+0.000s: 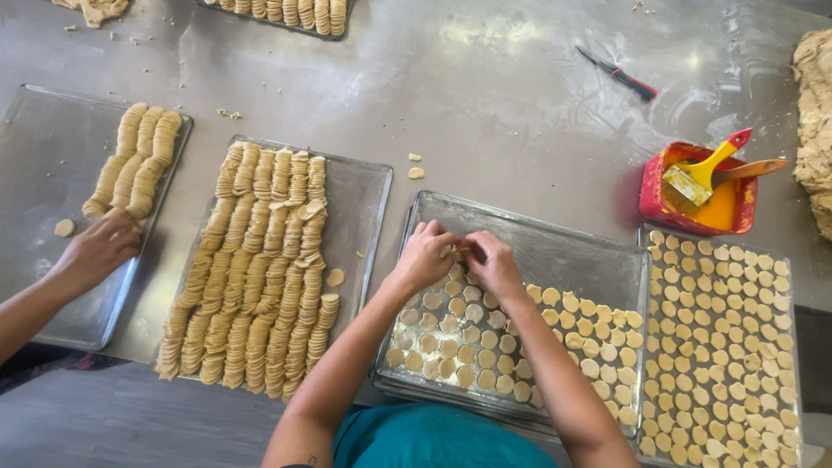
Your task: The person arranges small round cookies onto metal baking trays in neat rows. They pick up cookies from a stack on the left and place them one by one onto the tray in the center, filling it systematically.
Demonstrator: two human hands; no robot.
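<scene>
Over our teal lap, our left hand (pixel 422 257) and right hand (pixel 492 263) pinch soft, thin dough discs (pixel 458 253) at the rims, which we judge light and easily torn.

My fingers (pixel 451 251) pinch pale beige dough rounds (pixel 468 334) on a dull silver tray (pixel 555 251). The tabletop (pixel 485 95) is grey steel, dusted white. At its right edge, a red tub (pixel 659 204) holds orange-yellow glaze and a yellow, red-tipped brush (pixel 706 173). My shirt (pixel 433 438) is teal.
</scene>
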